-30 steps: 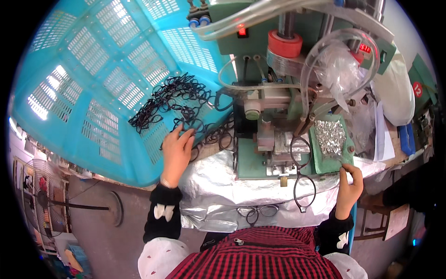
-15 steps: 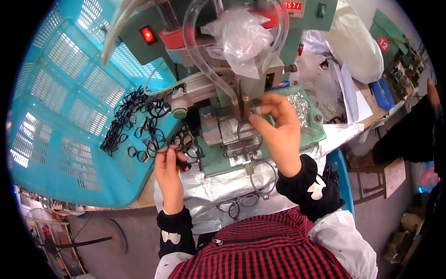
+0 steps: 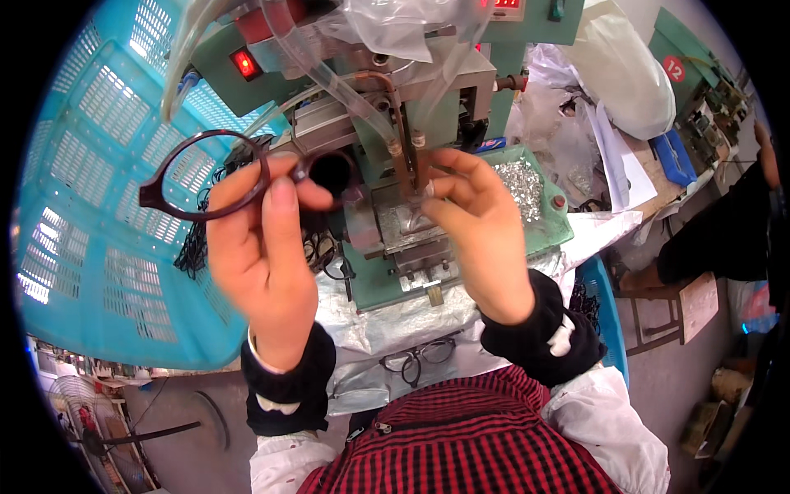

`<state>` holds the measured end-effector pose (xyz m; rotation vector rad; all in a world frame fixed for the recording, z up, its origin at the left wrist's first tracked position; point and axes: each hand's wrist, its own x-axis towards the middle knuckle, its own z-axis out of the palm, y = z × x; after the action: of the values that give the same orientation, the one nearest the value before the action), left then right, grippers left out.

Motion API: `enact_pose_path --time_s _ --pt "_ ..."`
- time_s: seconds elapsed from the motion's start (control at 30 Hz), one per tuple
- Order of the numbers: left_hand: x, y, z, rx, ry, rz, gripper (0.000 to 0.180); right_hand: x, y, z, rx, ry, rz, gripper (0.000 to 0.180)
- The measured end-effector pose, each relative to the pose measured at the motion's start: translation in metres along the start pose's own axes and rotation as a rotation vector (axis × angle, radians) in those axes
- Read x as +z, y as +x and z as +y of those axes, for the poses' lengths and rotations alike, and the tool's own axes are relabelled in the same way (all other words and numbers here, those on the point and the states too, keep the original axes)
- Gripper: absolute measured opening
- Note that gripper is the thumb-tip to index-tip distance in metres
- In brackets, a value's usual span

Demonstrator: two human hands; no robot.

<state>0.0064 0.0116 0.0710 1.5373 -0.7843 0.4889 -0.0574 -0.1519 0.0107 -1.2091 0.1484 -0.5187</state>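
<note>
My left hand [image 3: 259, 239] is closed round the bridge of a dark plastic eyeglass frame [image 3: 200, 216], raised left of the machine. One empty rim faces me; the other is partly behind my fingers. My right hand [image 3: 473, 218] is at the green bench machine [image 3: 448, 148], thumb and fingers pinched beside its two copper-coloured electrodes [image 3: 405, 169]. Whatever sits in that pinch is too small to name. Below the fingertips lies the metal fixture block [image 3: 411, 226]. Another pair of frames [image 3: 411, 362] rests on the foil-covered bench edge in front of me.
A large blue basket [image 3: 107, 280] leans at the left, with dark frames piled in it. Shiny small metal parts [image 3: 520, 191] fill a green tray [image 3: 539, 233] at the right. Plastic tubes [image 3: 317, 70] hang before the machine. Another person sits at far right.
My left hand has risen from the frame pile, bringing up an eyeglass frame. The frame that hung at the fixture is gone from there. My right hand stays by the electrodes.
</note>
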Motion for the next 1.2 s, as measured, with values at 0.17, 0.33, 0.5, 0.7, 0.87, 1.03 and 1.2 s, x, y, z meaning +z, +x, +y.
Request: enact_pose_path --time_s 0.17,0.33,0.5,0.7,0.87,1.03,1.2 --pt "0.001 -0.033 0.026 -0.87 -0.654 -0.569 0.029 -0.05 -0.001 -0.003 -0.189 -0.379 -0.155 0.051" --pt "0.024 -0.061 -0.005 -1.322 -0.813 -0.569 0.038 -0.123 0.016 0.028 -0.309 -0.918 0.31 0.04" --pt "0.028 -0.07 -0.014 -1.338 -0.795 -0.543 0.038 -0.14 -0.02 0.039 -0.094 -1.417 0.216 0.038" --pt "0.009 -0.08 -0.016 -1.214 -0.878 -0.656 0.033 -0.128 0.01 0.062 -0.314 -1.573 0.17 0.019" --pt "-0.075 -0.104 -0.018 -0.806 -0.31 0.049 0.01 -0.132 0.014 0.066 -0.48 -1.537 0.232 0.011" --pt "-0.194 -0.059 -0.098 -0.437 0.186 0.448 0.025 -0.128 0.02 0.064 -0.601 -1.425 0.233 0.01" --pt "-0.25 -0.062 -0.227 -0.592 1.024 0.171 0.051 -0.124 0.026 0.067 -0.472 -1.234 0.274 0.011"
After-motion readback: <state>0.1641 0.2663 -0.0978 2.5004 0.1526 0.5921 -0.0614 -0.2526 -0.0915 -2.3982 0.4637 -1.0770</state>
